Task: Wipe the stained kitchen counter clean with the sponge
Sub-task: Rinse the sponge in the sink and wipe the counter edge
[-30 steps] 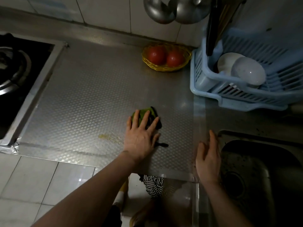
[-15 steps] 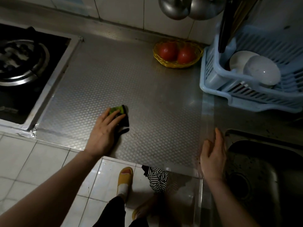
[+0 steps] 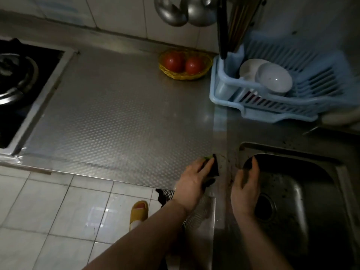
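The counter [image 3: 120, 114] is covered with dimpled silver foil. My left hand [image 3: 192, 180] presses a green and black sponge [image 3: 214, 166] flat on the counter's front right corner, next to the sink; its fingers lie over the sponge and hide most of it. My right hand [image 3: 245, 186] hovers at the sink's left rim with loosely curved fingers and holds nothing. Dark specks dot the bare metal strip between the two hands. No stain shows on the foil.
A gas stove [image 3: 17, 82] sits at the left. A yellow basket with two tomatoes [image 3: 185, 65] stands at the back. A blue dish rack [image 3: 282, 84] with white bowls is at the right; ladles hang above. The steel sink [image 3: 303, 201] lies at the lower right.
My left hand has slid the sponge from the counter's front left across to its front right corner by the sink. My right hand has shifted slightly over the sink's rim.
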